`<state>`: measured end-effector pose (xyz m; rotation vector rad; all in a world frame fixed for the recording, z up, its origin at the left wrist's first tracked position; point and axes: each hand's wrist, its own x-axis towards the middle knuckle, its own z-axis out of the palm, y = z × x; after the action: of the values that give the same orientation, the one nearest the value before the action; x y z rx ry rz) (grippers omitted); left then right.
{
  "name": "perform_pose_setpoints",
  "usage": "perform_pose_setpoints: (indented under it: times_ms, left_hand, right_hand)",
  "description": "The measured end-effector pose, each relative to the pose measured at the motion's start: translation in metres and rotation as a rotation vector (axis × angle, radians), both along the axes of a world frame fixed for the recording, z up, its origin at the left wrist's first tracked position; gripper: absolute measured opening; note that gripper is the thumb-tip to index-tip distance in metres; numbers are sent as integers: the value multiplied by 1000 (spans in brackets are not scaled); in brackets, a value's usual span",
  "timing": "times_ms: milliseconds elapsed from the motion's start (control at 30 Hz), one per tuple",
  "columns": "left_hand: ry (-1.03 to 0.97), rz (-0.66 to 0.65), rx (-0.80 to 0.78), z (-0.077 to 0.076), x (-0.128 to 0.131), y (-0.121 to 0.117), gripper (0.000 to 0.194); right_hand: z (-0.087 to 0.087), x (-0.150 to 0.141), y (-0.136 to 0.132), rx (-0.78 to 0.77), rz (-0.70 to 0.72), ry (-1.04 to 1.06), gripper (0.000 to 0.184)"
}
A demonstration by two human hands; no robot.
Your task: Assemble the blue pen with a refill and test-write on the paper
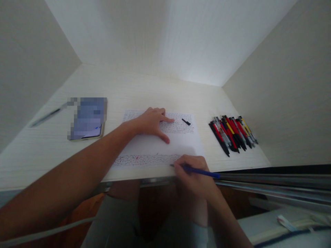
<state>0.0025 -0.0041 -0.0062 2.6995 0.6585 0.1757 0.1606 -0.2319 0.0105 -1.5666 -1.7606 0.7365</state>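
Observation:
A sheet of paper (181,146) lies near the desk's front edge, with dense handwriting across its top and bottom and a blank band between. My left hand (152,122) rests on its upper part, fingers spread and thumb apart, holding nothing. A blue pen (200,171) is in my right hand (192,172), its tip at the lower written lines toward the right. On the upper right of the sheet sits a small black pen cap (186,122).
Several red, black, yellow and grey pens (231,132) lie bunched on the desk (160,89) at right. To the left are a phone (89,119), partly blurred out, and a lone pen (51,113). Pale panels enclose the desk at the back and sides.

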Motion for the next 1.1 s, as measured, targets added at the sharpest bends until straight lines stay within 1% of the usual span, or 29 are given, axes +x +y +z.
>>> perform_pose_setpoints:
  times_ms: [67, 100, 133, 267, 333, 433, 533, 633, 700, 800, 833, 867, 933, 1000, 1033, 1100]
  left_hand:
    - [-2, 9, 0, 2, 0, -1, 93]
    - [-3, 12, -2, 2, -1, -1, 94]
    - [-3, 13, -3, 3, -1, -2, 94]
    - [11, -7, 20, 5, -1, -4, 95]
    - [21, -10, 40, 7, 0, -5, 87]
    - [30, 1, 80, 11, 3, -6, 62]
    - [6, 6, 180, 18, 16, -11, 43]
    - [-77, -47, 224, 25, 42, -16, 39]
    - [-112, -98, 197, 27, 64, -17, 39]
    - [-35, -191, 136, 22, 91, -13, 28]
    - [-15, -202, 121, 19, 97, -11, 25]
    - [-29, -185, 103, 17, 101, -10, 23]
    - [-61, -145, 96, 14, 101, -11, 19]
    - [-105, -97, 101, 17, 92, -20, 20]
    - [-143, -64, 90, 21, 85, -28, 23]
    - [-259, 32, 33, 33, 64, -53, 32]
  right_hand:
    - [0, 3, -1, -2, 5, 41, 15]
    - [-1, 6, -2, -9, -15, 96, 16]
    - [-3, 8, -2, -21, -55, 177, 17]
    - [-13, 16, 2, -50, -298, 556, 29]
    - [-19, 18, 8, -21, -376, 645, 36]
    - [-25, 19, 17, 36, -445, 707, 46]
    - [-26, 18, 23, 62, -453, 711, 48]
    - [-25, 16, 23, 40, -456, 677, 48]
    - [-22, 15, 23, 22, -467, 657, 45]
    - [-20, 13, 22, 37, -469, 628, 40]
    - [-20, 13, 23, 47, -465, 616, 39]
    - [-20, 13, 23, 56, -459, 599, 39]
    - [-20, 13, 24, 71, -447, 553, 41]
    - [-19, 14, 25, 79, -437, 510, 43]
    - [-18, 14, 24, 81, -431, 492, 44]
    - [-14, 11, 21, 85, -424, 461, 45]
